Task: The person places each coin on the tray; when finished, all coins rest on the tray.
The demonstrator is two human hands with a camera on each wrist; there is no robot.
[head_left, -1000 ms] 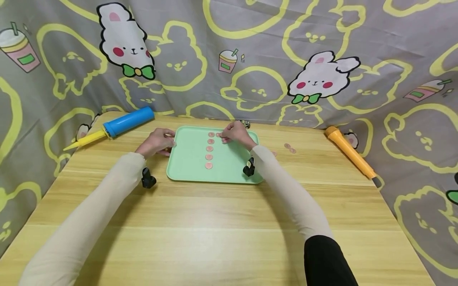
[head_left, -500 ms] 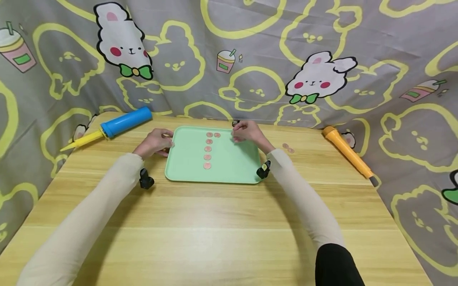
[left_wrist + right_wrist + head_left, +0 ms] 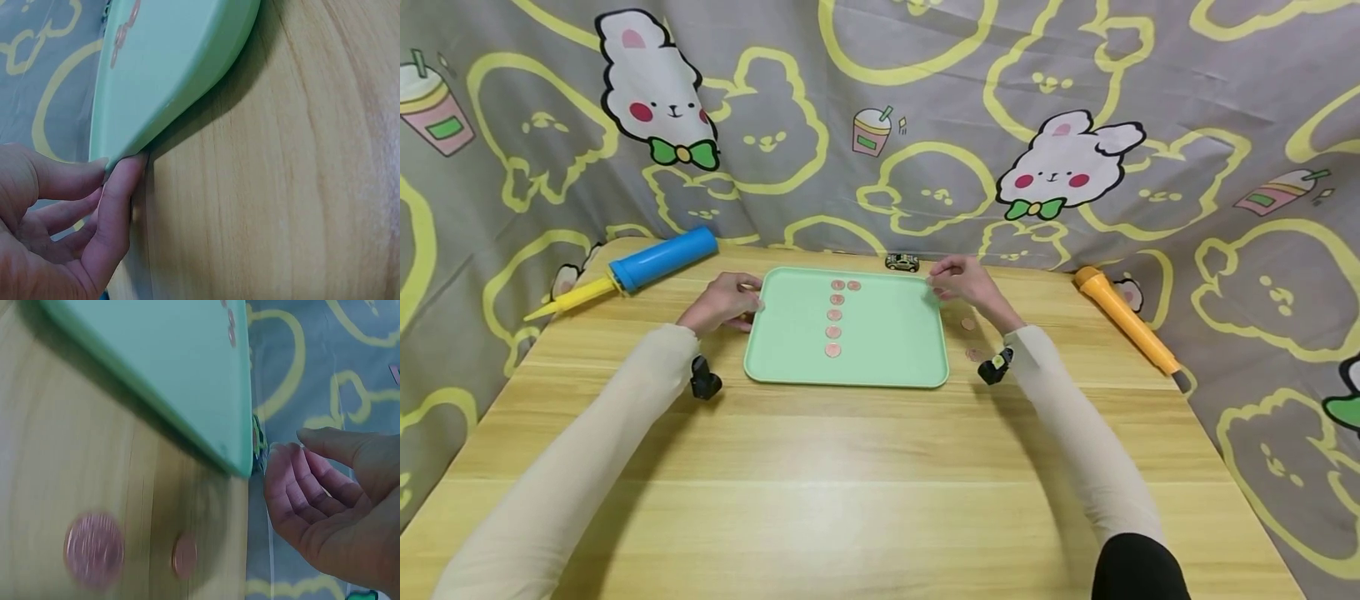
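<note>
Left hand (image 3: 722, 302): you've got the tray (image 3: 887, 333) pinched at its left rim!
Right hand (image 3: 964, 282): thumb and fingers apart, by its far right corner.
Coins (image 3: 834, 315): six on the tray, two on the table (image 3: 850, 467).

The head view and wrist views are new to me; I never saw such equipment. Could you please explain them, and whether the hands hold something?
There is no machine, only a person's bare left hand and right hand. The head view comes from a camera worn on the head, looking forward and down; each wrist view comes from a small camera on that wrist. On the wooden table lies a green tray with six coins: five in a line, one beside the far end. Two more coins lie right of the tray. A toy car stands behind it, a blue and yellow pump lies on the left, an orange microphone on the right. The left hand pinches the tray's edge; the right hand seems to hold nothing.
</note>
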